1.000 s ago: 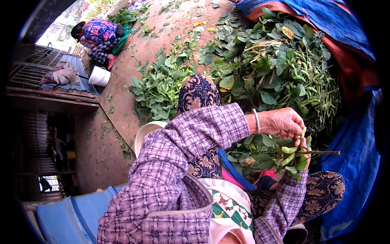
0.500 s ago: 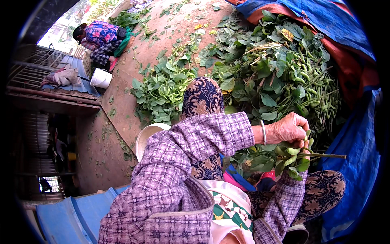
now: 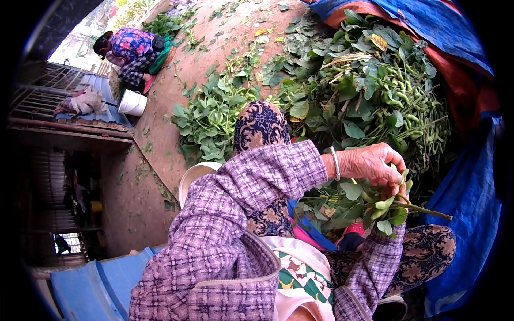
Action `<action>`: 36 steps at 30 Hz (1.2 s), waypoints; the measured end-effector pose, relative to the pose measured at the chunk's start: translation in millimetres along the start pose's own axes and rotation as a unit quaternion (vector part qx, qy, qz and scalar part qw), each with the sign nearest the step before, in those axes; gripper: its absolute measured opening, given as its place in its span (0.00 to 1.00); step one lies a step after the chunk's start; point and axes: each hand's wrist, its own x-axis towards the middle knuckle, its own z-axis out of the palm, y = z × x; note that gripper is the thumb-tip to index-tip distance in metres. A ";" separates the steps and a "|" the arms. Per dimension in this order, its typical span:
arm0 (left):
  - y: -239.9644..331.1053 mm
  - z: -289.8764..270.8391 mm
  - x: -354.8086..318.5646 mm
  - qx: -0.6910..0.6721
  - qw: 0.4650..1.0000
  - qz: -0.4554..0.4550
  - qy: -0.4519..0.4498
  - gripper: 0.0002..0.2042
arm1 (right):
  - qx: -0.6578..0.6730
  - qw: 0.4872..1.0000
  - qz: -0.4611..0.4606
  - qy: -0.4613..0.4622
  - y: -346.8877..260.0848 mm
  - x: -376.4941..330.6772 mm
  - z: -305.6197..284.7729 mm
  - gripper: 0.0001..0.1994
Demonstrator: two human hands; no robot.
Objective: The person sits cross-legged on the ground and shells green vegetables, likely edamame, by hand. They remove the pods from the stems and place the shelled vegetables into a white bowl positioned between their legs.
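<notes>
My left hand [image 3: 372,165], with a silver bangle [image 3: 335,163] at the wrist, reaches across from the left. Its fingers are bent and closed at the top of a leafy bean stalk [image 3: 428,211]; exactly which part they pinch is hidden. Beneath it, my right hand [image 3: 402,193] is wrapped round the same stalk, mostly covered by leaves and the left fingers. Plump green pods [image 3: 383,204] and a few leaves hang from the stalk over my lap. The bare stem end points right.
A big heap of bean plants [image 3: 369,101] lies ahead, beside a blue and orange tarp [image 3: 466,171]. Cut greens [image 3: 211,120] lie left of my knee, near a pale bucket [image 3: 195,179]. Another person [image 3: 134,51] crouches far left by a white bucket [image 3: 133,103].
My left hand has shifted slightly left and its fingers have loosened a little around the stalk's top. The stalk's bare end has tipped downward.
</notes>
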 end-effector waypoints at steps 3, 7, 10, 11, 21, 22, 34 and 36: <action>-5.6 -4.3 1.9 -0.025 1.000 -0.007 0.003 0.11 | -0.070 0.997 0.024 -0.019 -0.1 -2.5 -7.5 0.20; -11.9 -2.7 3.7 -0.058 0.997 -0.008 0.047 0.09 | -0.259 0.952 -0.050 0.158 8.9 0.2 -2.0 0.19; -25.2 -3.6 9.4 -0.063 0.993 -0.002 0.099 0.08 | -0.290 0.923 -0.108 0.227 14.5 1.0 50.0 0.15; -26.1 -5.2 8.9 -0.054 0.993 0.002 0.102 0.09 | -0.300 0.916 -0.133 0.230 16.7 1.8 61.9 0.14; -32.1 -3.4 16.7 0.156 0.974 0.123 0.110 0.08 | -0.350 0.896 -0.159 0.222 4.3 -2.0 45.0 0.14; -30.8 -4.5 17.2 0.193 0.964 0.144 0.108 0.08 | -0.350 0.894 -0.159 0.229 3.6 -1.2 45.5 0.14; -29.5 -22.9 14.0 0.183 0.980 0.053 0.051 0.08 | -0.425 0.872 -0.058 0.236 7.3 -2.6 74.2 0.16; -28.3 -23.9 11.4 0.244 0.965 0.084 0.045 0.08 | -0.427 0.875 -0.068 0.219 11.3 -2.2 63.7 0.16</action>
